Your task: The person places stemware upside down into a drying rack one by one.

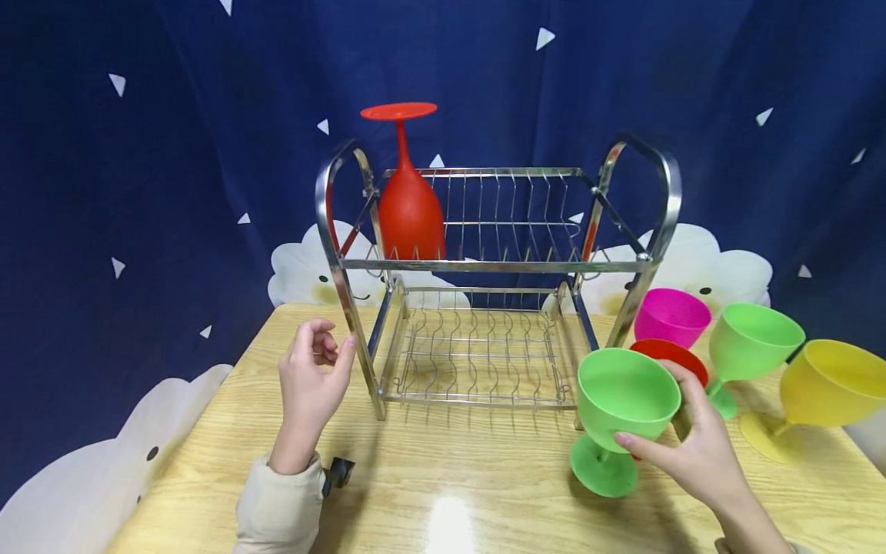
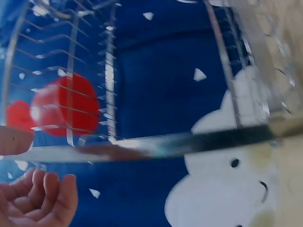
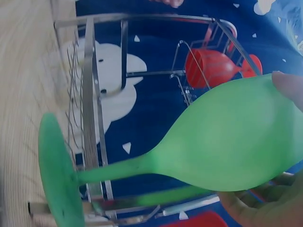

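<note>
The right hand [image 1: 699, 442] pinches the bowl of an upright green goblet [image 1: 623, 419] just before the metal rack [image 1: 484, 267]'s right front corner, over the tabletop [image 1: 512, 477]. The left hand [image 1: 314, 377], fingers loosely bent and holding nothing, is near the rack's left front leg. Yellow [image 1: 824, 388], red [image 1: 667, 352], green and pink goblets [image 1: 671, 315] cluster at right. Farther back, an upside-down red goblet [image 1: 411, 211] rests on the upper tier before a blue curtain [image 1: 484, 69].

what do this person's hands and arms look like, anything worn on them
The left hand and right hand are ungloved. The left sleeve is cream and loose, with a black fitting beside it; barely any right sleeve shows.
</note>
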`<control>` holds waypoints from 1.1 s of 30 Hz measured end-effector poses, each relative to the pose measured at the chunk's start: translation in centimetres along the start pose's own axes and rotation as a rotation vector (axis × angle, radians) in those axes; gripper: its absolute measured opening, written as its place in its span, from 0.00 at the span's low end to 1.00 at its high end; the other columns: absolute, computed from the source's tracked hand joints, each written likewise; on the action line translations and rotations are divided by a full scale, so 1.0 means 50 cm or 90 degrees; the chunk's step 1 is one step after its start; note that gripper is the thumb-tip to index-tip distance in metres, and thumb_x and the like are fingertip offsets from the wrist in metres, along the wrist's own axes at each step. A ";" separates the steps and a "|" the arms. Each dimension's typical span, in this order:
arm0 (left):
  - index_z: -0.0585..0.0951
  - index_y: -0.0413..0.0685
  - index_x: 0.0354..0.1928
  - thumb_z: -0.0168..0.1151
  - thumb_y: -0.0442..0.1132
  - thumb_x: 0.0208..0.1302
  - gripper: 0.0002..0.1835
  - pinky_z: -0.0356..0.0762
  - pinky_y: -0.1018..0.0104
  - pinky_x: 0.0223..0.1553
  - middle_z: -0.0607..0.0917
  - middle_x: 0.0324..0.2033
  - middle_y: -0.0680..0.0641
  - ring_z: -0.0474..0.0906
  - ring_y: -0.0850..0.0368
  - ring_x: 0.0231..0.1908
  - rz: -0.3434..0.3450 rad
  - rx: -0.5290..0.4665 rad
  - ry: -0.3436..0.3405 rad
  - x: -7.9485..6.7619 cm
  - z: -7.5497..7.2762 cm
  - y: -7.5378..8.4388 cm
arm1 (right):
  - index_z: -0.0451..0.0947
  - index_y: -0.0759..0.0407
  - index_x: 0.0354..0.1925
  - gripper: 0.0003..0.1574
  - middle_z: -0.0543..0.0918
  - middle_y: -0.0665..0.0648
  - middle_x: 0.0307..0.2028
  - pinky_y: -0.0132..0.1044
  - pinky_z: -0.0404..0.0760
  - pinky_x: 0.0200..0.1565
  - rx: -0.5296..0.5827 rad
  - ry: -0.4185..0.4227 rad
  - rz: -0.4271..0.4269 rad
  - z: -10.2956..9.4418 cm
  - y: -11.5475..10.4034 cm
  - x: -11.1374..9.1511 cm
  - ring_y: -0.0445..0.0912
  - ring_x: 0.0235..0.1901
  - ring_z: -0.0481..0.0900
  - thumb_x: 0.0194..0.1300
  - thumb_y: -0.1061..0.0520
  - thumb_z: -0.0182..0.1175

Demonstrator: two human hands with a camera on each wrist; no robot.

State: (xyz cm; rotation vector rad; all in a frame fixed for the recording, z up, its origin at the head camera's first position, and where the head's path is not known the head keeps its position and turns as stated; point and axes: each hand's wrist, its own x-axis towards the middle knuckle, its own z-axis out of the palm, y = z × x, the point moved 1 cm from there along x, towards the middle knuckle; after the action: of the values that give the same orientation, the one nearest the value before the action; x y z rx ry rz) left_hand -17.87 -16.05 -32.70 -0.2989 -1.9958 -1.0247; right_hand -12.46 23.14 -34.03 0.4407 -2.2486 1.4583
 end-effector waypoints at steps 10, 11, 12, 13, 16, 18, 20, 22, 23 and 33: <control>0.73 0.35 0.48 0.65 0.28 0.49 0.21 0.79 0.65 0.30 0.79 0.30 0.45 0.76 0.52 0.29 0.161 -0.137 -0.208 -0.039 0.067 0.064 | 0.63 0.58 0.59 0.53 0.76 0.53 0.45 0.32 0.77 0.37 -0.091 -0.102 -0.047 0.062 -0.026 0.020 0.39 0.41 0.73 0.33 0.62 0.77; 0.73 0.36 0.49 0.65 0.29 0.50 0.22 0.79 0.66 0.31 0.79 0.31 0.45 0.76 0.53 0.31 0.161 -0.151 -0.229 -0.043 0.076 0.068 | 0.63 0.58 0.59 0.53 0.77 0.53 0.44 0.33 0.78 0.36 -0.094 -0.110 -0.051 0.068 -0.028 0.021 0.40 0.40 0.73 0.33 0.60 0.77; 0.73 0.36 0.50 0.64 0.30 0.51 0.22 0.79 0.66 0.32 0.79 0.32 0.45 0.76 0.54 0.32 0.158 -0.165 -0.252 -0.047 0.085 0.073 | 0.63 0.58 0.59 0.53 0.77 0.53 0.44 0.34 0.78 0.35 -0.099 -0.117 -0.057 0.073 -0.030 0.022 0.41 0.39 0.74 0.33 0.59 0.77; 0.72 0.37 0.51 0.64 0.31 0.51 0.22 0.78 0.67 0.33 0.79 0.34 0.46 0.76 0.54 0.33 0.155 -0.177 -0.277 -0.050 0.093 0.079 | 0.63 0.58 0.59 0.54 0.77 0.53 0.44 0.35 0.79 0.35 -0.105 -0.125 -0.064 0.078 -0.031 0.023 0.42 0.39 0.74 0.33 0.58 0.77; 0.70 0.38 0.55 0.63 0.33 0.54 0.25 0.78 0.67 0.35 0.78 0.38 0.45 0.75 0.54 0.37 0.130 -0.221 -0.361 -0.059 0.114 0.094 | 0.64 0.58 0.58 0.54 0.78 0.53 0.44 0.39 0.78 0.35 -0.138 -0.143 -0.090 0.090 -0.033 0.023 0.44 0.39 0.75 0.32 0.54 0.78; 0.67 0.40 0.58 0.63 0.37 0.55 0.28 0.78 0.67 0.36 0.77 0.42 0.45 0.74 0.53 0.39 0.102 -0.234 -0.413 -0.062 0.125 0.105 | 0.64 0.59 0.58 0.54 0.78 0.53 0.45 0.40 0.78 0.35 -0.165 -0.152 -0.110 0.097 -0.034 0.023 0.44 0.40 0.74 0.31 0.52 0.78; 0.65 0.42 0.61 0.64 0.40 0.55 0.32 0.78 0.67 0.36 0.75 0.46 0.45 0.74 0.52 0.42 0.069 -0.245 -0.458 -0.064 0.135 0.116 | 0.65 0.60 0.57 0.55 0.77 0.53 0.46 0.43 0.77 0.36 -0.192 -0.160 -0.132 0.102 -0.033 0.023 0.44 0.41 0.74 0.30 0.50 0.78; 0.62 0.46 0.64 0.65 0.43 0.53 0.36 0.78 0.67 0.37 0.73 0.51 0.46 0.73 0.51 0.44 0.043 -0.242 -0.496 -0.065 0.144 0.127 | 0.65 0.61 0.57 0.54 0.77 0.53 0.46 0.45 0.77 0.37 -0.212 -0.166 -0.154 0.108 -0.032 0.024 0.45 0.41 0.74 0.29 0.50 0.77; 0.61 0.49 0.65 0.66 0.46 0.52 0.39 0.77 0.68 0.38 0.71 0.53 0.47 0.72 0.52 0.46 0.040 -0.227 -0.512 -0.066 0.147 0.132 | 0.66 0.62 0.56 0.54 0.77 0.53 0.47 0.45 0.77 0.37 -0.220 -0.170 -0.164 0.112 -0.032 0.024 0.45 0.42 0.74 0.29 0.50 0.77; 0.61 0.51 0.65 0.70 0.55 0.44 0.47 0.73 0.67 0.45 0.70 0.55 0.48 0.71 0.57 0.48 0.088 -0.131 -0.603 -0.077 0.171 0.160 | 0.67 0.60 0.55 0.50 0.76 0.53 0.46 0.37 0.76 0.33 -0.263 -0.189 -0.196 0.138 -0.042 0.025 0.43 0.42 0.71 0.34 0.44 0.74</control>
State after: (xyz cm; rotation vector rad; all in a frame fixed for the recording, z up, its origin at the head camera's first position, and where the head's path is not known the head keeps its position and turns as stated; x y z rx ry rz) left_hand -16.18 -3.91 -33.87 -1.1943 -2.6232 -1.1043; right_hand -13.75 15.94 -34.20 0.8632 -2.4865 0.7911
